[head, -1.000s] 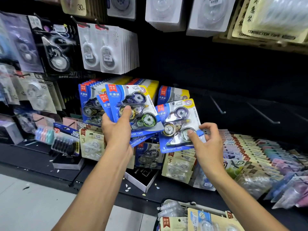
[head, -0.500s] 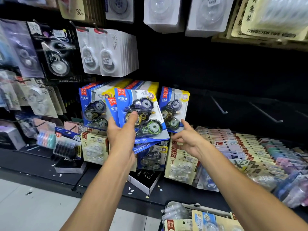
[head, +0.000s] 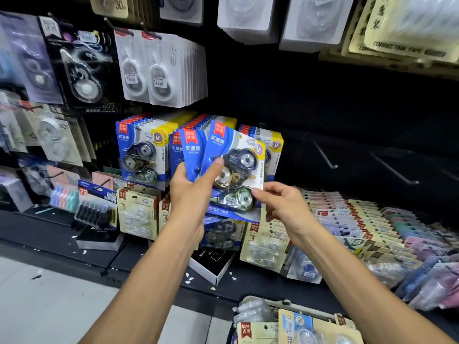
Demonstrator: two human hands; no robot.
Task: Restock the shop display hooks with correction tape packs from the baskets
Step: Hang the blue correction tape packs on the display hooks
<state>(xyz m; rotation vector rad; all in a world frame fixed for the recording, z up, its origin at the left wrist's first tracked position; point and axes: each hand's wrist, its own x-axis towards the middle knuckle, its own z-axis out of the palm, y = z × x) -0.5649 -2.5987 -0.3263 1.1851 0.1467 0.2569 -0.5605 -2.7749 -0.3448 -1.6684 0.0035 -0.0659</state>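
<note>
My left hand [head: 191, 192] grips a fanned stack of blue correction tape packs [head: 231, 170] in front of the display, thumb across the top pack. My right hand [head: 280, 204] pinches the right edge of that top pack with fingertips. Behind them hang rows of the same blue packs [head: 141, 150] on hooks, and one more row [head: 273, 147] shows just right of the held stack. Bare hooks [head: 327, 157] stick out of the dark panel to the right. A basket [head: 280, 304] with more packs sits at the bottom edge.
White tape packs [head: 161, 70] hang above left. Beige packs [head: 136, 214] and pastel packs [head: 372, 227] lie along the low shelf. A black box [head: 213, 264] rests on the base ledge. Pale floor [head: 37, 299] lies bottom left.
One second ago my right hand held a separate blue pack; it then hung on the right row. My right hand has come back and now pinches the top pack of the left-hand stack.
</note>
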